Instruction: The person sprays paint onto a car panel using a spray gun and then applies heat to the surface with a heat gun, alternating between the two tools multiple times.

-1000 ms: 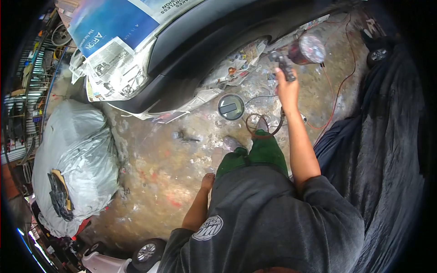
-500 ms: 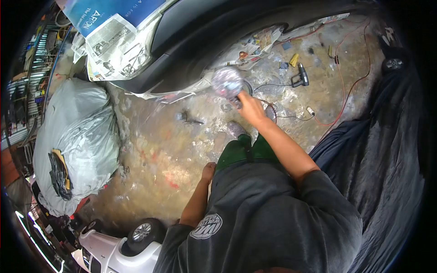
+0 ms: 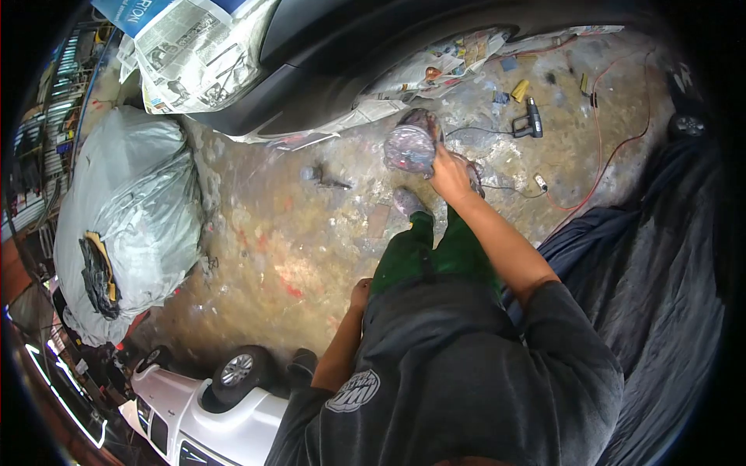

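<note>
Head view — right fingers (image 3: 440, 152) wrapped round a paint-smeared spray gun (image 3: 410, 146) (left fingers (image 3: 361, 287) — grip unclear)

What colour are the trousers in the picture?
The trousers are dark green, best seen in the head view.

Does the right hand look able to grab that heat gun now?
Probably not: the right hand grips a paint-spattered spray gun, and the heat gun lies on the floor, likely beyond standing reach.

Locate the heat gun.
In the head view, the heat gun lies on the floor at upper right, beyond the right hand, below a yellow object.
</note>
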`<state>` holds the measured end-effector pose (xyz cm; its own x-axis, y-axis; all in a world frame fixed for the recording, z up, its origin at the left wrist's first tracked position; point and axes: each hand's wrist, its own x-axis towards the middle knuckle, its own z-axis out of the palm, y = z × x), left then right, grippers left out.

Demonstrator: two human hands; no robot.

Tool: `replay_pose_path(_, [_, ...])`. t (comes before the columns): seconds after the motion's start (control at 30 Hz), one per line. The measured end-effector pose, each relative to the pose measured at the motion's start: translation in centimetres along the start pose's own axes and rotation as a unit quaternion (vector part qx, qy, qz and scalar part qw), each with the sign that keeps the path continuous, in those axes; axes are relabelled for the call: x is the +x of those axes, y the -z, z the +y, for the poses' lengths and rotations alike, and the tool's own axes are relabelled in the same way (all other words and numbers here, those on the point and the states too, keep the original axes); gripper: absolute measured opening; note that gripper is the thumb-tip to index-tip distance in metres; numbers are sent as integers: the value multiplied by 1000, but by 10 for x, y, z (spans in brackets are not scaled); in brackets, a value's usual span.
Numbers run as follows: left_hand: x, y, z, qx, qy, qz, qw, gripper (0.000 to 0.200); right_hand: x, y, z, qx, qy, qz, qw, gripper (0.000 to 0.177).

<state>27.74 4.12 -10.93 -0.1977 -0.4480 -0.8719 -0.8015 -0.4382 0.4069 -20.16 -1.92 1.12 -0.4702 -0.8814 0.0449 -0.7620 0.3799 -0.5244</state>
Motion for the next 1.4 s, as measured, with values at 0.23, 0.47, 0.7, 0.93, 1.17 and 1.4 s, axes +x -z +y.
replay_pose_path(0.23, [-37,12,-6,4,39,14,999,36,22,-59,-6,34,45,-152,987,50])
replay_pose_path(0.47, [-40,15,21,27,15,-9,999,38,14,-29,-4,58,8,-105,993,49])
replay_pose_path(0.7, [-8,29,75,71,-21,-49,996,35,18,61,34,128,-156,187,961,46])
replay_pose_path(0.93, [18,63,63,251,-211,-74,942,32,19,137,83,327,-393,266,817,67])
replay_pose_path(1.17, [-17,82,130,116,-15,-136,984,43,17,106,74,424,-455,247,743,53])
replay_pose_path(1.4, [10,107,112,148,-15,-143,979,46,-11,53,48,361,-235,111,896,65])
